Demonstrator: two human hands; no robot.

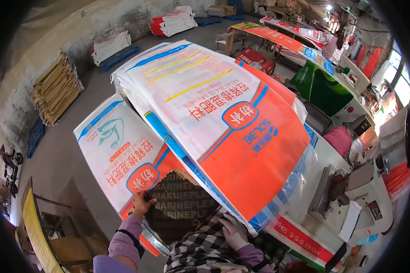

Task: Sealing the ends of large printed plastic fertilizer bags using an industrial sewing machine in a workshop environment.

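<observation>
My left hand (142, 204), bare, is closed on the lower edge of a white and orange woven sack (116, 141) that hangs out at the left. Beside it a large pile of similar flat sacks (259, 154) lies across the table, printed side up, its clear plastic edges loose at the right. My right hand (234, 232), in a pale glove, rests close to my body at the pile's near edge, holding nothing that I can see. Its fingers lie stretched over my checked garment. Between my hands shows a dark board with printed lettering (180, 204).
A sewing machine (337, 191) stands on the table at the right, with a red and white sack (300, 239) below it. Bundles of brown sacks (57, 88) and white sacks (111, 48) sit along the left wall. Another sack-covered table (282, 41) stands farther back. A yellow-edged frame (34, 227) is lower left.
</observation>
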